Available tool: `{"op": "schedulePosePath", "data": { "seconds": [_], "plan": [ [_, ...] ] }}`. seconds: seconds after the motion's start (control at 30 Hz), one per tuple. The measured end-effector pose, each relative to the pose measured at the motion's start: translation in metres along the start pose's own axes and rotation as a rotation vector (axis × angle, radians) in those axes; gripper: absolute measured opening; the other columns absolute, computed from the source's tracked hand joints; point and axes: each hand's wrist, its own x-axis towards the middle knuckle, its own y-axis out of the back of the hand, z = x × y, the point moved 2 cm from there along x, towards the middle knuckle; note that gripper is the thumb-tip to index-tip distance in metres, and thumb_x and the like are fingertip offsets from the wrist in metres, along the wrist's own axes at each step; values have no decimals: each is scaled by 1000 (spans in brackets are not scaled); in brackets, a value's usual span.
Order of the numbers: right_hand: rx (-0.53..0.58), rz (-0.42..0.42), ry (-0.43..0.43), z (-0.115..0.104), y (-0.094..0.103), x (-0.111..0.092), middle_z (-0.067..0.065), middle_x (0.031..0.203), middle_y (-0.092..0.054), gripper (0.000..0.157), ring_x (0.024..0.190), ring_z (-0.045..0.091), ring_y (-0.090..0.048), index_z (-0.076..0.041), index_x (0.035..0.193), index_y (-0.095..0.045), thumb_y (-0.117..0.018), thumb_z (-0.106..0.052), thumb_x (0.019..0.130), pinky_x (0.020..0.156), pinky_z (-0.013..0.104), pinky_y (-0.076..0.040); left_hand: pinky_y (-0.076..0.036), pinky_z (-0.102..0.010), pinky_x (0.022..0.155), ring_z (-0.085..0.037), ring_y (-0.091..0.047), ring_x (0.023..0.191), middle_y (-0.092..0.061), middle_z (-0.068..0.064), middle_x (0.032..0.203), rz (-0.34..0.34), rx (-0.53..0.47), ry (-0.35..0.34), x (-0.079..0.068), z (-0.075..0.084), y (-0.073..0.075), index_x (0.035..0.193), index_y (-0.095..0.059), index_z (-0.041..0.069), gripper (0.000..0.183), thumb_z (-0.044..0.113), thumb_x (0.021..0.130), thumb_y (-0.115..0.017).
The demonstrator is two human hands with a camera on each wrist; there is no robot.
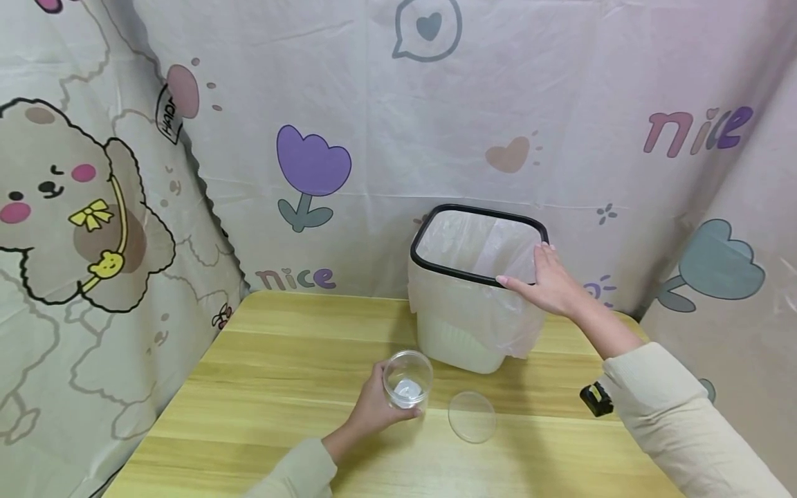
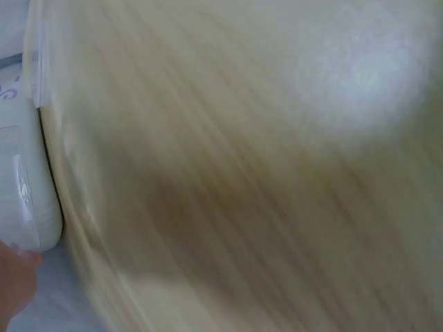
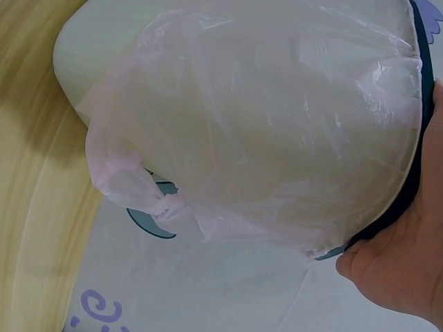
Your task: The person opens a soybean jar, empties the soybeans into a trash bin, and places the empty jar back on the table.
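Note:
In the head view my left hand [image 1: 377, 401] grips a clear plastic cup [image 1: 408, 379] from its left side, thumb toward the front. The cup's round mouth faces up. A clear round lid [image 1: 472, 417] lies flat on the table to the right of the cup. My right hand [image 1: 551, 280] holds the black rim of a white trash bin [image 1: 457, 346] at its right front corner. In the right wrist view that hand [image 3: 405, 242] wraps the dark rim [image 3: 394, 214]. A thin, pinkish translucent bag [image 3: 228, 124] lines the bin and hangs over its outside.
The bin stands at the back of the wood-grain table [image 1: 280, 373], close to a printed curtain [image 1: 386, 138]. More printed cloth [image 1: 81, 360] hangs along the left side. A small black device [image 1: 596, 399] sits by my right sleeve [image 1: 660, 387].

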Motion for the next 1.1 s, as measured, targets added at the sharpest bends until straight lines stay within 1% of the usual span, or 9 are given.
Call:
{"op": "schedulePosePath", "data": {
  "seconds": [0.1, 0.43, 0.53, 0.73, 0.97, 1.1],
  "plan": [
    [-3, 3, 0, 0, 0, 0, 33, 149, 10, 106, 139, 46, 9, 16, 141, 5, -42, -62, 88, 114, 59, -3, -40, -58, 98, -43, -49, 116, -49, -25, 127, -27, -6, -7, -1, -3, -6, 128, -35, -1, 93, 23, 56, -88],
    [2, 5, 0, 0, 0, 0, 33, 149, 10, 106, 139, 46, 9, 16, 141, 6, -43, -62, 88, 114, 59, -3, -42, -57, 97, -41, -52, 114, -52, -25, 125, -39, 9, -5, -9, -9, -15, 127, -34, -1, 95, 22, 53, -89],
    [1, 5, -2, 0, 0, 0, 33, 149, 10, 105, 139, 47, 8, 16, 141, 5, -43, -62, 88, 114, 59, -4, -43, -57, 97, -40, -52, 113, -53, -24, 124, -43, 20, -12, -9, -11, -17, 127, -35, -1, 95, 22, 53, -89],
    [0, 1, -3, 0, 1, -1, 33, 149, 10, 105, 139, 47, 8, 16, 141, 4, -42, -62, 88, 114, 60, -4, -44, -56, 96, -40, -52, 113, -54, -21, 123, -44, 72, -26, -10, -15, -19, 126, -34, -2, 96, 24, 53, -89],
    [2, 0, 0, 1, 0, 0, 33, 149, 10, 105, 139, 46, 9, 16, 141, 4, -43, -62, 88, 114, 60, -3, -41, -56, 99, -39, -50, 117, -54, -19, 125, -63, 61, 2, -10, -21, -21, 128, -31, 0, 100, 27, 51, -89],
    [-2, 2, 0, 1, 0, 0, 34, 149, 9, 105, 139, 46, 9, 16, 141, 4, -43, -61, 88, 114, 59, -3, -41, -55, 100, -40, -49, 119, -53, -20, 126, -78, 63, -3, -10, -23, -22, 130, -30, 1, 101, 27, 52, -89]
  ]
}}
